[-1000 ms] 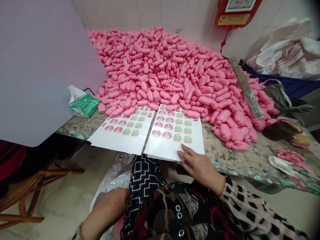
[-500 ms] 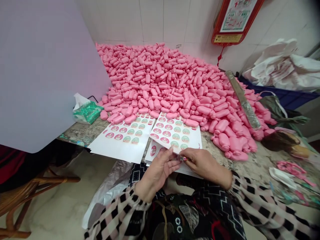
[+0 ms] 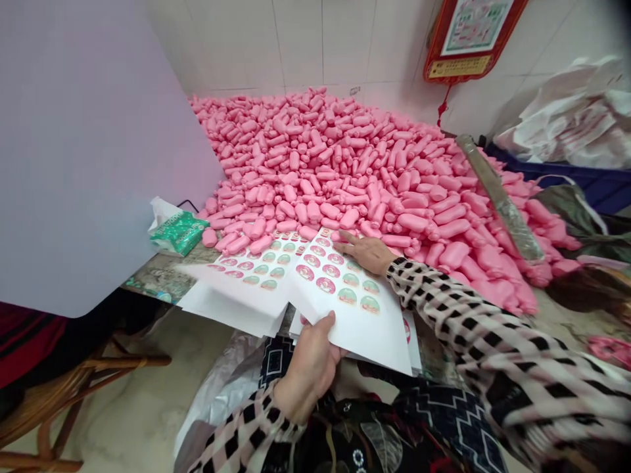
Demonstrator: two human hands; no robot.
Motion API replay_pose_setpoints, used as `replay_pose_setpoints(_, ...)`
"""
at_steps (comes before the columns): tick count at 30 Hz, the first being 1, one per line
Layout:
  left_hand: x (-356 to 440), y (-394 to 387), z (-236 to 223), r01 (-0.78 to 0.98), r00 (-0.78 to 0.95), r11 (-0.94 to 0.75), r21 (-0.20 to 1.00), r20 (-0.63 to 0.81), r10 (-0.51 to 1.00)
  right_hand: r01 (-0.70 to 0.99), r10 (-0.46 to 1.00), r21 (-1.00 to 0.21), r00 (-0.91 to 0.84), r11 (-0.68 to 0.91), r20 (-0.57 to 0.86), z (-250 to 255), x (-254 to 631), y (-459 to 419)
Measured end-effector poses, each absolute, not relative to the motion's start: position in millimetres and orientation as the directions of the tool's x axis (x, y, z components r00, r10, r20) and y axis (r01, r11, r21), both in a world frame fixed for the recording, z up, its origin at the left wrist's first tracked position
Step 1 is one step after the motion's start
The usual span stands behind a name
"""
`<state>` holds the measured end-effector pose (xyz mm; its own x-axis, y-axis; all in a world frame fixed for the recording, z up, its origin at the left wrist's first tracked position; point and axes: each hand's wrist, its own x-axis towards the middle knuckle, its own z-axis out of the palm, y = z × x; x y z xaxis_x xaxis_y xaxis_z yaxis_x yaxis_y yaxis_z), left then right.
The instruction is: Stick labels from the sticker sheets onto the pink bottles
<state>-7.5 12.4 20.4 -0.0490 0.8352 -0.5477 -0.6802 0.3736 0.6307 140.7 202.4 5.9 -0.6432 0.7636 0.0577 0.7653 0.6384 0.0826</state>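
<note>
My left hand pinches the near edge of a white sticker sheet, thumb on top and fingers underneath. Pink and pale green round labels are printed on it in rows. Stretched across the sheet's far part, my right hand has its fingers apart, close to the nearest pink bottles. Whether the fingertips touch the paper or a bottle, I cannot tell. More sheets lie beneath the held one. To the left is another pile of sticker sheets, its top sheet slightly lifted.
A green tissue pack sits at left beside a pale upright panel. On the right, a plastic-wrapped bar lies across the bottles, near a blue crate with white bags. A wooden stool stands below left.
My right hand has moved from the near edge to the sheet's far part. My left hand has taken hold of the near edge. The sheet has shifted toward me.
</note>
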Motion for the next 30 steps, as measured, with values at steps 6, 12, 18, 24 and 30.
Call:
replay_pose_setpoints(6, -39, 3, 39, -0.664, -0.095, 0.404, 0.630, -0.606, 0.790, 0.808, 0.808, 0.055, -0.589, 0.587, 0.034, -3, 141, 224)
replay_pose_setpoints(12, -95, -19, 37, -0.598, -0.272, 0.370, 0.711, -0.614, 0.741, 0.803, 0.805, 0.106, -0.592, 0.586, 0.032, -3, 144, 220)
replay_pose_setpoints(18, -110, -51, 28, -0.592, -0.272, 0.435, 0.679, -0.676, 0.685, 0.812, 0.815, 0.104, -0.579, 0.575, 0.022, 0, 142, 214)
replay_pose_setpoints(24, -94, -51, 52, -0.662, -0.238, 0.361, 0.656, -0.642, 0.729, 0.828, 0.824, 0.041, -0.561, 0.559, 0.077, 4, 144, 208)
replay_pose_setpoints(30, -102, -43, 59, -0.617, -0.289, 0.335, 0.712, -0.601, 0.745, 0.845, 0.854, -0.164, -0.473, 0.510, 0.218, 12, 168, 208)
